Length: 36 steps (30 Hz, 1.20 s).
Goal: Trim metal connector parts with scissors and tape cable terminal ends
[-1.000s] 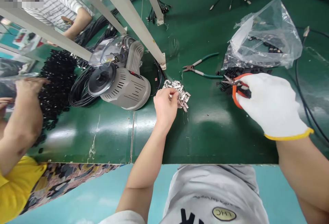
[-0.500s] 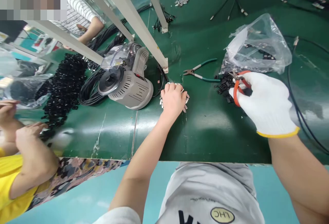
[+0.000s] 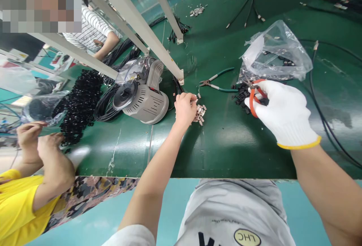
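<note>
One left hand (image 3: 184, 109) bunches fingertips at the metal pieces (image 3: 200, 115) on the table (image 3: 226, 159), pinching one or not I can't tell from here; the right hand (image 3: 285, 110) grips orange-handled pliers (image 3: 252, 103); picking lightly, singly, seems wisest

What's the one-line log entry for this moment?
left hand: at metal pieces | right hand: gloved, holding orange-handled pliers by black parts | nearby: green-handled pliers, plastic bag, gray machine

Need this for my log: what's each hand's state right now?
Left hand: curled at the metal pieces; can't tell whether it holds one.
Right hand: gloved, closed around the orange-handled tool.
</note>
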Tool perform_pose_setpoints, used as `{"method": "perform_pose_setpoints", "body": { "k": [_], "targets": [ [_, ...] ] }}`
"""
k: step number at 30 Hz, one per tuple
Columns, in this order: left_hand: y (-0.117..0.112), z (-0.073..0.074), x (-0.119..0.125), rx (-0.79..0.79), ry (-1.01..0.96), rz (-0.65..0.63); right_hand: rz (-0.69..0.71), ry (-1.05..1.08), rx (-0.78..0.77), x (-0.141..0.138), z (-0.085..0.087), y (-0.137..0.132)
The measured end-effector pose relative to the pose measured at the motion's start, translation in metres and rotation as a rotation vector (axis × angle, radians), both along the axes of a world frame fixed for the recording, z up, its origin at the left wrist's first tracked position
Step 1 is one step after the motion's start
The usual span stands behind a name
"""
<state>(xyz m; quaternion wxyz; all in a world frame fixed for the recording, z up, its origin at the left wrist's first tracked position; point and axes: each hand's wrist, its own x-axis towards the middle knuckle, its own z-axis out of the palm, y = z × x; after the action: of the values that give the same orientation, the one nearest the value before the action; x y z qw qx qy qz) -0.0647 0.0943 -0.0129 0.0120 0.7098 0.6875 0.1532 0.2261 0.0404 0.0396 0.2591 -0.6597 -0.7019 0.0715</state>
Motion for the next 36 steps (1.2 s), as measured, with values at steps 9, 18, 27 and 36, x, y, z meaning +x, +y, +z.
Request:
{"method": "perform_pose_setpoints", "body": {
  "k": [9, 18, 27, 36],
  "targets": [
    [-0.001, 0.011, 0.008, -0.076, 0.143, -0.044, -0.009, 0.001, -0.031, -0.003, 0.005, 0.0],
    [0.02, 0.021, 0.031, -0.218, 0.307, -0.099, -0.139, 0.197, -0.033, 0.014, 0.006, 0.005],
    [0.011, 0.017, 0.031, -0.125, 0.46, -0.226, -0.165, 0.237, -0.049, 0.021, 0.014, 0.006],
    [0.009, 0.031, 0.064, -0.157, 0.165, -0.288, -0.16, 0.238, -0.022, 0.026, 0.007, 0.008]
  ]
}}
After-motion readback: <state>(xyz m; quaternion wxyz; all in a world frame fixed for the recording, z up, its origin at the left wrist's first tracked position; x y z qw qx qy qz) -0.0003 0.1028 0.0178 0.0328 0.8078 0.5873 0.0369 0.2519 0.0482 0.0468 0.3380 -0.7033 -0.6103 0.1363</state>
